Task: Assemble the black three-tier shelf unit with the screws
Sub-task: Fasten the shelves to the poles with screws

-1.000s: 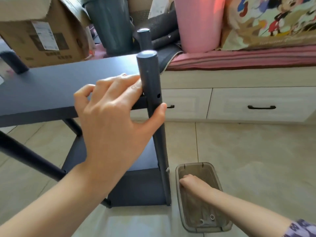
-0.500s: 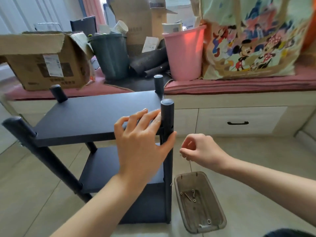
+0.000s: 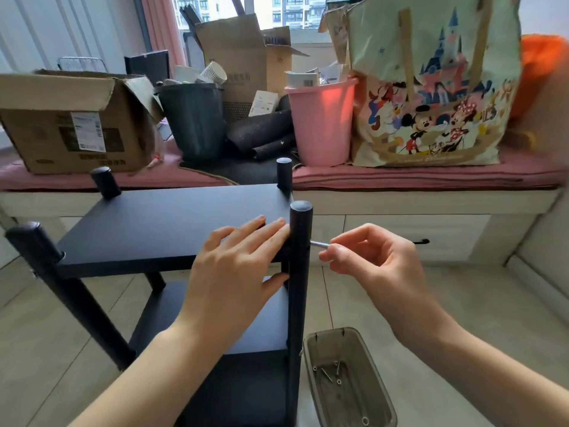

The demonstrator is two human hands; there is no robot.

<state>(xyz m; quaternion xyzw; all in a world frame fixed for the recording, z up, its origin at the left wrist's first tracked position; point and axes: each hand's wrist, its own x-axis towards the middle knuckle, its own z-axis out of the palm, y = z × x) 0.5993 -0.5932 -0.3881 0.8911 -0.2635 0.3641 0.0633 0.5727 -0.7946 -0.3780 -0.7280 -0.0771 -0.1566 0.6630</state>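
Risen from the translucent grey plastic tray [image 3: 348, 377], right hand [image 3: 374, 266] now pinches a slim silver screw [image 3: 319, 244] at the round black corner post [image 3: 300, 272], left hand [image 3: 237, 272] spread, bracing the black top shelf board [image 3: 160, 223]; misaligned holes risk cross-threading.

My left hand [image 3: 237, 272] lies flat, fingers straight, thumb spread below. My right hand [image 3: 374, 266] is raised, thumb and forefinger pinched, remaining fingers loosely curled.
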